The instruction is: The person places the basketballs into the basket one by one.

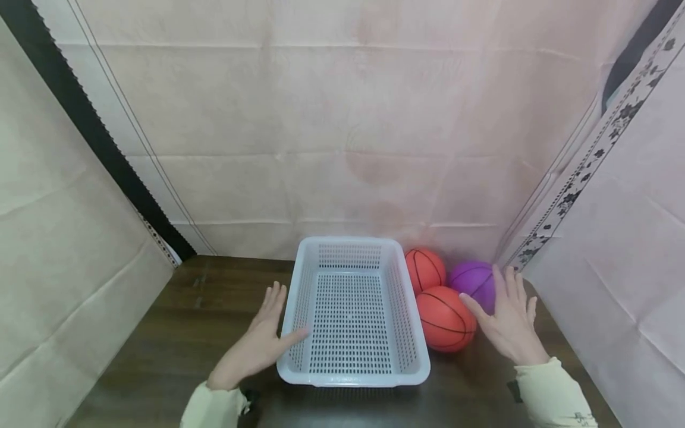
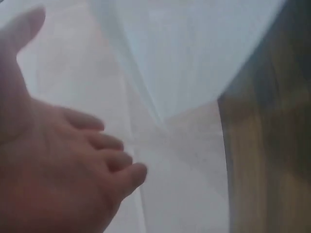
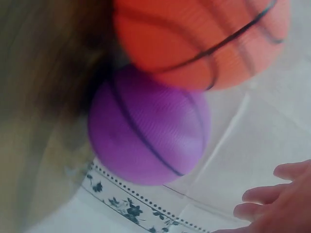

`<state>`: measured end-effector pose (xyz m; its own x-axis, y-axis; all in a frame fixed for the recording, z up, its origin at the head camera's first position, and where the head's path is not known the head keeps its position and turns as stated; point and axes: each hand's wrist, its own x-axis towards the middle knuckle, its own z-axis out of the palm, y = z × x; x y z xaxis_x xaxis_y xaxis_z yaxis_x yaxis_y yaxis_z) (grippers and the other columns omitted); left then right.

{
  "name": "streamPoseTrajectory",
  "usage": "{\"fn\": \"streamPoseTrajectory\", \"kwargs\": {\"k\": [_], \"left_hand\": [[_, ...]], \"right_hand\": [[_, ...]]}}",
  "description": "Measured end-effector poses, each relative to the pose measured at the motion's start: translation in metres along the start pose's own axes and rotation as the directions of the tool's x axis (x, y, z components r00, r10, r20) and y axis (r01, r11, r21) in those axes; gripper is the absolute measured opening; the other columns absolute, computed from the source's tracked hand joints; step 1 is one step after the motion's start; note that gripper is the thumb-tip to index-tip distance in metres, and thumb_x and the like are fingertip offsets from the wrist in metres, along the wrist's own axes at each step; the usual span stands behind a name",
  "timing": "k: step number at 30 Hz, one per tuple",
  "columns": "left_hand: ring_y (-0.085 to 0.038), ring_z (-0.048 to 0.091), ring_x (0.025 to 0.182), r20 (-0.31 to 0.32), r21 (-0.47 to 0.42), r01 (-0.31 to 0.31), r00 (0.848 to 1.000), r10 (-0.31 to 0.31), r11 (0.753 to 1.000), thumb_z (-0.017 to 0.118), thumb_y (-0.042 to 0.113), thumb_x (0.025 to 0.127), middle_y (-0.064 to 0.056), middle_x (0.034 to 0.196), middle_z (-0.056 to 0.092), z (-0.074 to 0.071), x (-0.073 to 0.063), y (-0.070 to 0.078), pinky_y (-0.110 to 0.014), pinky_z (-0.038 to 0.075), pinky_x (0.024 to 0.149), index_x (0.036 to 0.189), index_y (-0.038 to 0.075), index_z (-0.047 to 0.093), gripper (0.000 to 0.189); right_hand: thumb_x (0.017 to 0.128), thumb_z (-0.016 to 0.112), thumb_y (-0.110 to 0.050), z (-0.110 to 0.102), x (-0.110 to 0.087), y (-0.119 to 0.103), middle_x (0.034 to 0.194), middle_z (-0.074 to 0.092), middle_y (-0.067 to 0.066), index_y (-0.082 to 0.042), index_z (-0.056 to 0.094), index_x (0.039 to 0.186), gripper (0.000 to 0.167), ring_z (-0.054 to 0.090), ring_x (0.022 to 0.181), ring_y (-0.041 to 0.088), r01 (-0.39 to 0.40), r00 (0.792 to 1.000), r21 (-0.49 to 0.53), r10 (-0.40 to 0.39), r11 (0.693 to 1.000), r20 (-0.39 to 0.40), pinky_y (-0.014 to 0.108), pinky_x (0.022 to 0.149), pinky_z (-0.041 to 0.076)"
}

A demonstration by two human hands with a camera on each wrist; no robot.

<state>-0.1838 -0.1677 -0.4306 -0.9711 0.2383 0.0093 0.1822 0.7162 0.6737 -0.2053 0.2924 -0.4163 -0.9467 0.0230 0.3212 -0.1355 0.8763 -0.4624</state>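
A pale blue plastic basket (image 1: 350,378) with slotted walls and floor stands on the dark wooden table. My left hand (image 1: 257,345) is at its left side, fingers extended, the thumb reaching over the rim; whether it touches the rim I cannot tell. Against the basket's right side lie two orange-red toy basketballs, a nearer one (image 1: 446,320) and a farther one (image 1: 425,270). Beside them sits a purple ball (image 1: 471,282), partly hidden by my right hand (image 1: 508,324). That hand is spread and grips nothing. In the right wrist view its fingers are apart from the purple ball (image 3: 150,126).
Light cloth walls enclose the table (image 1: 203,315) at the back (image 1: 321,119), left (image 1: 69,238) and right (image 1: 615,238). A floral border strip (image 1: 583,166) runs down the right corner, and a black band (image 1: 101,131) down the left one.
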Motion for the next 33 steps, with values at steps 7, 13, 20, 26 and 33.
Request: {"fn": "streamPoseTrajectory", "kwargs": {"k": [7, 13, 20, 26, 33], "left_hand": [[-0.027, -0.024, 0.144, 0.082, -0.088, -0.005, 0.997, 0.012, 0.996, 0.066, 0.062, 0.082, -0.002, 0.156, -0.030, 0.024, -0.011, 0.003, -0.068, 0.005, 0.109, 0.155, 0.009, -0.011, 0.118], [-0.029, -0.026, 0.143, 0.080, -0.083, -0.061, 0.994, 0.068, 0.995, 0.080, 0.057, 0.071, -0.005, 0.156, -0.031, 0.026, -0.012, 0.001, -0.070, 0.001, 0.107, 0.153, 0.006, -0.014, 0.134], [-0.034, -0.028, 0.141, 0.157, -0.130, -0.098, 0.981, 0.118, 0.987, 0.088, 0.054, 0.061, -0.009, 0.153, -0.035, 0.028, -0.012, -0.002, -0.072, 0.000, 0.105, 0.151, 0.008, -0.021, 0.149], [-0.034, -0.029, 0.141, 0.166, -0.160, -0.086, 0.980, 0.113, 0.983, 0.088, 0.057, 0.059, -0.008, 0.153, -0.037, 0.029, -0.010, -0.001, -0.072, 0.001, 0.105, 0.151, 0.009, -0.021, 0.151], [-0.033, -0.028, 0.142, 0.170, -0.153, -0.060, 0.982, 0.086, 0.986, 0.089, 0.056, 0.057, -0.009, 0.154, -0.035, 0.027, -0.011, 0.001, -0.070, 0.004, 0.106, 0.152, 0.005, -0.017, 0.151]], "right_hand": [[0.091, 0.057, -0.056, 0.012, -0.012, -0.014, 0.159, -0.006, 0.026, -0.006, 0.003, 0.156, 0.099, -0.006, 0.143, 0.049, -0.123, 0.991, 0.138, 0.130, 0.983, -0.040, 0.073, 0.104, -0.005], [0.089, 0.059, -0.059, 0.010, -0.018, -0.020, 0.158, -0.001, 0.029, -0.008, 0.002, 0.157, 0.102, 0.001, 0.140, 0.054, -0.187, 0.981, 0.171, 0.193, 0.967, -0.023, 0.077, 0.098, 0.007], [0.088, 0.058, -0.061, 0.007, -0.032, -0.022, 0.154, 0.000, 0.035, -0.004, 0.000, 0.155, 0.106, 0.003, 0.135, 0.059, -0.240, 0.970, 0.143, 0.232, 0.960, 0.067, 0.078, 0.093, 0.011], [0.087, 0.058, -0.064, 0.018, -0.029, -0.025, 0.154, -0.004, 0.035, -0.005, -0.003, 0.155, 0.110, 0.004, 0.134, 0.059, -0.255, 0.964, 0.143, 0.239, 0.956, 0.120, 0.080, 0.090, 0.012], [0.083, 0.061, -0.067, 0.030, -0.027, -0.034, 0.154, -0.002, 0.034, -0.003, 0.002, 0.155, 0.113, 0.007, 0.133, 0.057, -0.255, 0.963, 0.135, 0.239, 0.957, 0.124, 0.079, 0.090, 0.014]]}}
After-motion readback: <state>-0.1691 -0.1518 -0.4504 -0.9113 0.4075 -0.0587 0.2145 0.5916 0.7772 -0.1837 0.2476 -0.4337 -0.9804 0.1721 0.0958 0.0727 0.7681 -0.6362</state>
